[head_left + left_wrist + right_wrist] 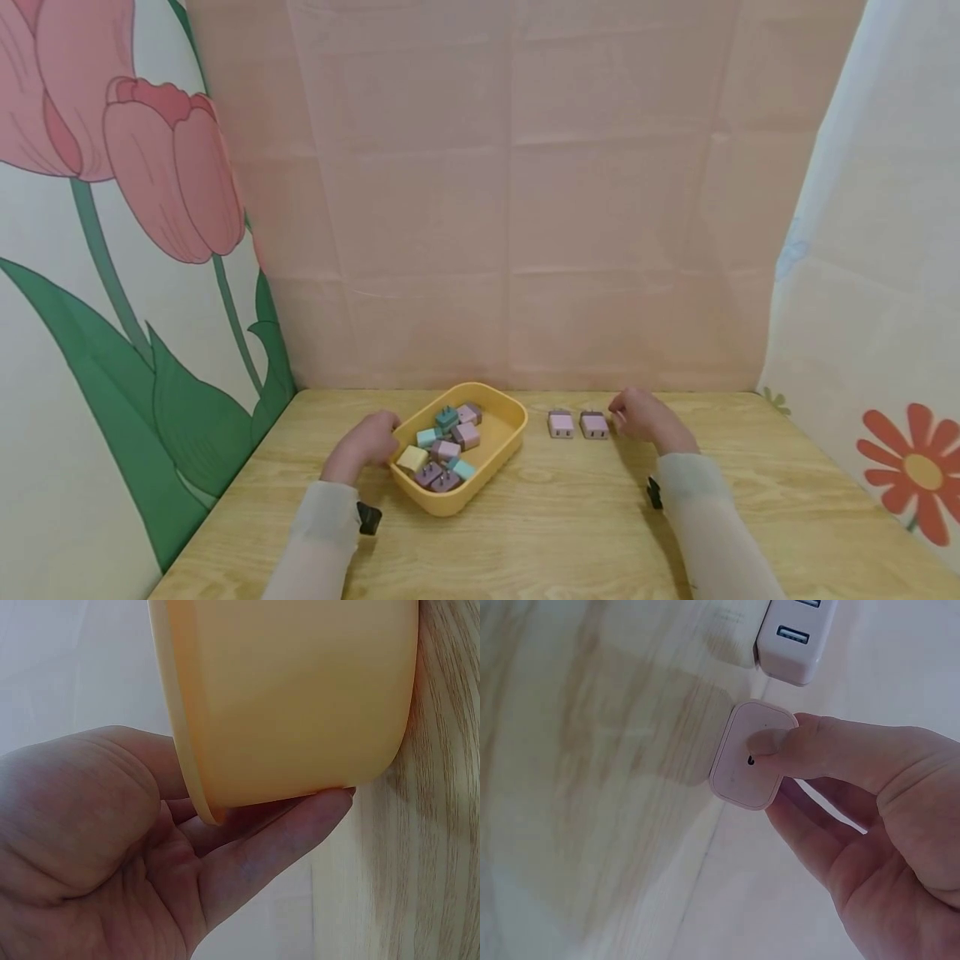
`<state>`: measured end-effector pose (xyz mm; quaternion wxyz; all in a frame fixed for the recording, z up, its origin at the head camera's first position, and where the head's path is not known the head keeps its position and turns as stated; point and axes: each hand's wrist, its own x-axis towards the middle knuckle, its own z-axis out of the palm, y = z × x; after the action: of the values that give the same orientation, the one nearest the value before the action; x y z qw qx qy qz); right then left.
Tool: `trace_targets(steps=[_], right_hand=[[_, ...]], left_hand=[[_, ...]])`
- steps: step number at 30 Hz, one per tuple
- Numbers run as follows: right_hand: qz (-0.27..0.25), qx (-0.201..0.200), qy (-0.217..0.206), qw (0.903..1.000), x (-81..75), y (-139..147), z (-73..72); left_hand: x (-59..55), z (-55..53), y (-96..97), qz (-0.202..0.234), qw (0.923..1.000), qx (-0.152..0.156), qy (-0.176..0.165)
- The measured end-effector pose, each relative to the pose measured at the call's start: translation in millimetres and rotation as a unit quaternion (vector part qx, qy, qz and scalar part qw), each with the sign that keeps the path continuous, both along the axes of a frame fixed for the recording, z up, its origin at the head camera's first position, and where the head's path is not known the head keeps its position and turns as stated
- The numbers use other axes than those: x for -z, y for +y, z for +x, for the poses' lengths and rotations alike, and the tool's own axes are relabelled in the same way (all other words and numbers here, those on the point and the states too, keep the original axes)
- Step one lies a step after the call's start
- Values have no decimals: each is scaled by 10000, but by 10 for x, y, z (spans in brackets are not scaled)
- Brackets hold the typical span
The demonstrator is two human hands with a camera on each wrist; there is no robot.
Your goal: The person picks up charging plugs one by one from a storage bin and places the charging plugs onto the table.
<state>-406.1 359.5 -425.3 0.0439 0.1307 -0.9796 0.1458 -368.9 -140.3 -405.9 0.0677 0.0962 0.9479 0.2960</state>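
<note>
My left hand (371,442) grips the left edge of a yellow plastic basket (491,475). In the left wrist view the thumb passes behind the basket's rim (184,742) and a finger lies against the outer wall. Inside are several plug chargers: teal (447,418), pale yellow (412,459), light blue (462,470), pink and dark purple. In the right wrist view my right hand (877,802) pinches a pale pink charger (742,784) at the wood surface, thumb over its face. The head view does not show that charger clearly.
Two pink-and-purple chargers (561,424) (799,645) stand side by side left of my right hand, USB ports toward me. A pink backdrop (510,208) borders the wooden table's (570,533) far edge. Flower-printed sheets (172,167) flank both sides.
</note>
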Motion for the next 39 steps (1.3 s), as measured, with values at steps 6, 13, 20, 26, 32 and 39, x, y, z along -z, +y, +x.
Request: trace_targets(steps=[6,13,20,26,32,39], right_hand=[[-42,-119,73,9999,26,2,8],[-81,-192,147,9997,34,25,11],[-68,-179,65,9998,32,22,8],[-111,86,-196,9997,-49,-4,52],[-147,183,-349,9991,-66,23,45],[-135,156,-373,9991,-158,23,90]], left_hand=[[11,0,-4,-2,10000,25,-9],[19,-6,3,30,10000,41,35],[2,17,-3,9,10000,42,65],[-9,19,-1,24,10000,60,74],[-12,12,3,-63,9999,40,70],[-26,32,4,-112,9999,59,115]])
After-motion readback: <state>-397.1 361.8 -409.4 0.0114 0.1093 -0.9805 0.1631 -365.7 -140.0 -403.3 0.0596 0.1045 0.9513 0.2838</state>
